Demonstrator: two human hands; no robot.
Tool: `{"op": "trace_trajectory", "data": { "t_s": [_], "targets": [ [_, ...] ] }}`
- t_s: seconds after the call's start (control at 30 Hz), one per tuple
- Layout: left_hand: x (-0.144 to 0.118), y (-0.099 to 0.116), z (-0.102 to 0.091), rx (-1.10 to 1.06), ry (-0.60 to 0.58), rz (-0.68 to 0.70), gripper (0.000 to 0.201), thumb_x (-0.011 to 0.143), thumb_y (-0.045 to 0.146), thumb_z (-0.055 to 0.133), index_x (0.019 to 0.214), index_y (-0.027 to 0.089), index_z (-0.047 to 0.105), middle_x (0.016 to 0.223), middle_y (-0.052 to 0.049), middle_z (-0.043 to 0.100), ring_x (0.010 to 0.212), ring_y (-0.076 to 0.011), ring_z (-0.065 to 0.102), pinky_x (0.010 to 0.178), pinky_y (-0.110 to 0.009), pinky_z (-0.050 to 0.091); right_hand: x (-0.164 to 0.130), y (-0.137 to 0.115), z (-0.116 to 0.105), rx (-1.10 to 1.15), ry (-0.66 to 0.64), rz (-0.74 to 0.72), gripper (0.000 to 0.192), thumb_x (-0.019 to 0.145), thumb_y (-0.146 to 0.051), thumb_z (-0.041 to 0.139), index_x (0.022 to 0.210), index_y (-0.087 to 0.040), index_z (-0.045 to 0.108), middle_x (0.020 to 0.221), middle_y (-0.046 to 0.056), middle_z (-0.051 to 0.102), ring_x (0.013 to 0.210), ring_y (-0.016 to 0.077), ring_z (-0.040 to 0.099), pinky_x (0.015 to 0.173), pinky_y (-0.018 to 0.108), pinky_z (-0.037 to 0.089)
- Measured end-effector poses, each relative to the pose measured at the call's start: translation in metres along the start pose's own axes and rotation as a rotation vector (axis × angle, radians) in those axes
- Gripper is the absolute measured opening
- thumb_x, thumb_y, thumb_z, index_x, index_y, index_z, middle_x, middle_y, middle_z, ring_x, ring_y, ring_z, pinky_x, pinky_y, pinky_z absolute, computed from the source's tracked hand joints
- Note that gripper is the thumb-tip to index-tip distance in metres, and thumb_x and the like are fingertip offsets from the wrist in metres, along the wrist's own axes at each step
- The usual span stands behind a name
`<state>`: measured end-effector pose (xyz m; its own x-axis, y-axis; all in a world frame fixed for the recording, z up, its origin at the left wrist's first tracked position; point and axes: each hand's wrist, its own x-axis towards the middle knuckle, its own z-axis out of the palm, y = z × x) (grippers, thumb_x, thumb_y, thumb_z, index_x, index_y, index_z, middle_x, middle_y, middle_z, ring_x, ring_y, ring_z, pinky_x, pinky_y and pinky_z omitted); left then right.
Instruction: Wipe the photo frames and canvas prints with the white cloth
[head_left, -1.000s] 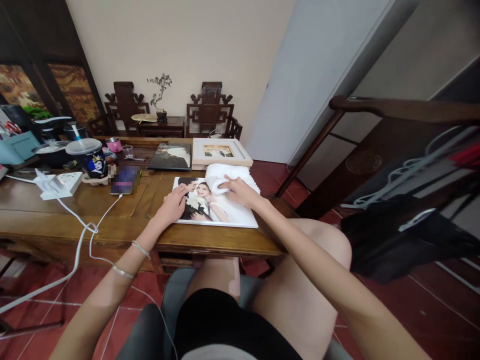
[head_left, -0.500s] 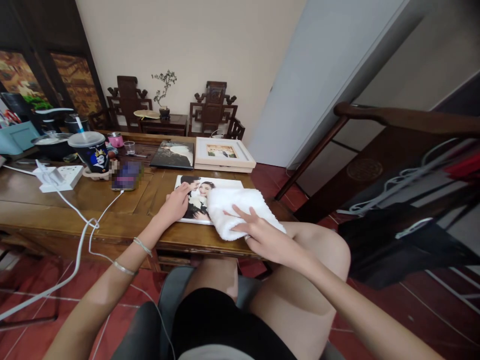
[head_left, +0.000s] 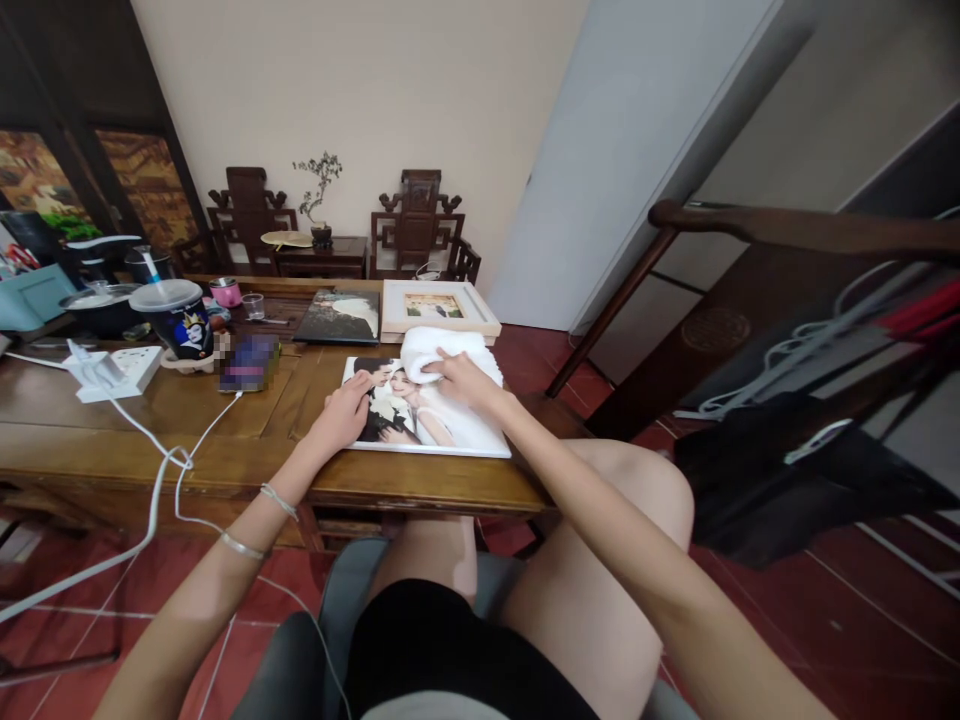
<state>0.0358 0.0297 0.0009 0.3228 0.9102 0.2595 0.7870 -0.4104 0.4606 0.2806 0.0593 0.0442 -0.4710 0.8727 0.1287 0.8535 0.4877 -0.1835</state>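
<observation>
A white-bordered wedding photo panel [head_left: 431, 425] lies flat near the table's front edge, showing two people. My left hand [head_left: 347, 408] rests on its left side, fingers stretched out over the picture and pressing on it. Up at the panel's far right part is a folded, fluffy white towel [head_left: 454, 352]. My right hand [head_left: 466, 380] grips this towel, with the thumb and fingers pinching its near side. The towel covers the panel's upper right corner.
Behind the panel lie a dark photo panel [head_left: 337, 315] and a white picture frame [head_left: 439, 305]. To the left are a phone [head_left: 247, 365] on a cable, a lidded cup [head_left: 176, 320] and a power strip [head_left: 116, 375]. A wooden chair [head_left: 720, 320] stands at right.
My right hand has moved the towel away from me, from the panel's near right part to its far edge, uncovering more of the picture. My left hand stays on the left side.
</observation>
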Motion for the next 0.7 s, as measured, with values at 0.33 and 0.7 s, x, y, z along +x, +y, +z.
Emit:
{"op": "trace_trajectory", "data": {
  "t_s": [0.33, 0.7],
  "targets": [
    [-0.001, 0.002, 0.000, 0.000, 0.013, 0.004, 0.047, 0.095, 0.015, 0.035, 0.138, 0.021, 0.055, 0.154, -0.009, 0.044, 0.147, -0.0218, 0.034, 0.119, -0.047, 0.031, -0.104, -0.065, -0.001, -0.028, -0.059, -0.118, 0.063, 0.073, 0.003, 0.040, 0.127, -0.016, 0.067, 0.156, 0.013, 0.040, 0.150, 0.0365, 0.021, 0.113, 0.071, 0.023],
    [0.001, -0.002, 0.000, 0.005, 0.002, 0.023, 0.049, 0.095, 0.016, 0.036, 0.140, 0.023, 0.053, 0.153, -0.009, 0.046, 0.146, -0.0226, 0.037, 0.118, -0.051, 0.032, -0.064, -0.055, -0.006, 0.053, -0.116, -0.139, 0.064, 0.073, 0.002, 0.040, 0.129, -0.017, 0.066, 0.151, 0.014, 0.048, 0.150, 0.0347, 0.023, 0.112, 0.070, 0.024]
  ]
}}
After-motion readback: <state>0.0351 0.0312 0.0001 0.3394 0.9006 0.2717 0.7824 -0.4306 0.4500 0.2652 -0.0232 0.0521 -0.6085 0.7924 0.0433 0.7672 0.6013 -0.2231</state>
